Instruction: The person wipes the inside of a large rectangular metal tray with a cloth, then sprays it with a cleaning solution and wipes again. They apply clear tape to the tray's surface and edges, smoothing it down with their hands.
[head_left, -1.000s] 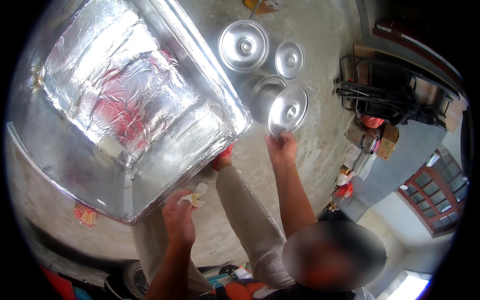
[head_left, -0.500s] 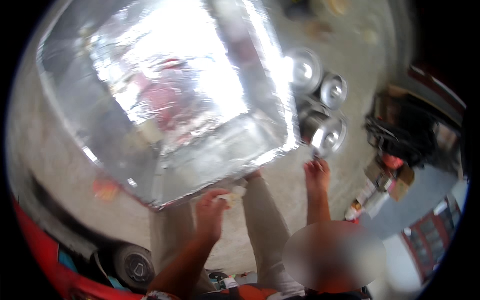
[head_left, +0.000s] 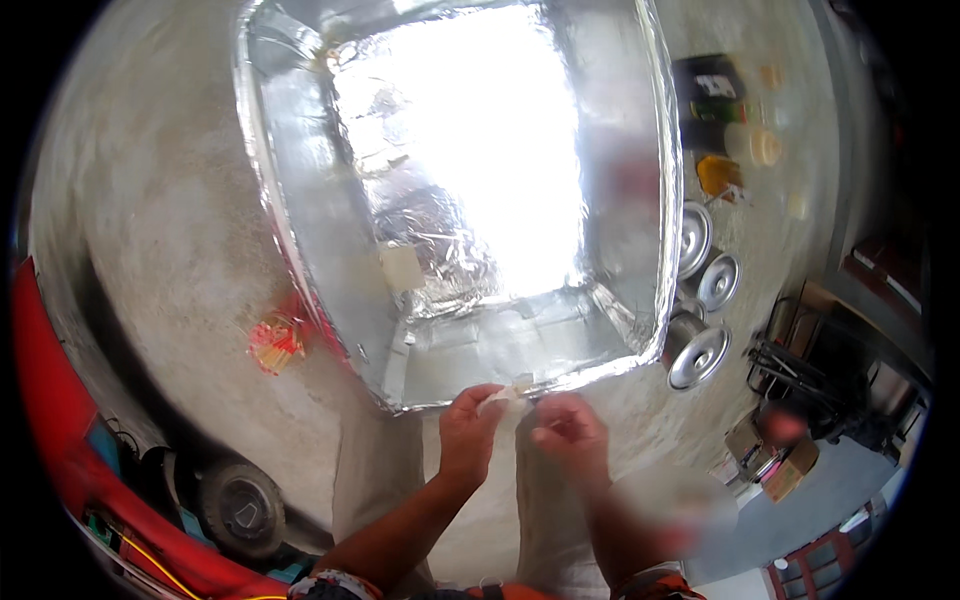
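We count from left to right, with the clock set in the middle of our view. Between eight and nine o'clock we see one red vehicle (head_left: 45, 370), with one wheel (head_left: 243, 510) showing between seven and eight. One bunch of red and yellow sticks (head_left: 272, 350) lies near nine. One big box (head_left: 500, 345) fills twelve o'clock, and one pale square (head_left: 402, 267) sits in it near ten. Three round lids (head_left: 698, 357) are around three o'clock, just beside the box's right side. Past them, near four, is one small brown carton (head_left: 790, 470).

Our two hands are low down, just below the box's near edge. The left hand (head_left: 467, 435), at six o'clock, comes up from below and pinches one white scrap (head_left: 505, 400) with its thumb and finger. The right hand (head_left: 573, 435), near five, has bent fingers and is close to the scrap. It is too blurry for us to tell if it holds anything.

The scrap is between the hands, close to six o'clock. It looks small, thin and crumpled. We can't tell if it touches the box. The box is lined with shiny, wrinkly foil, and its bottom glows bright white.
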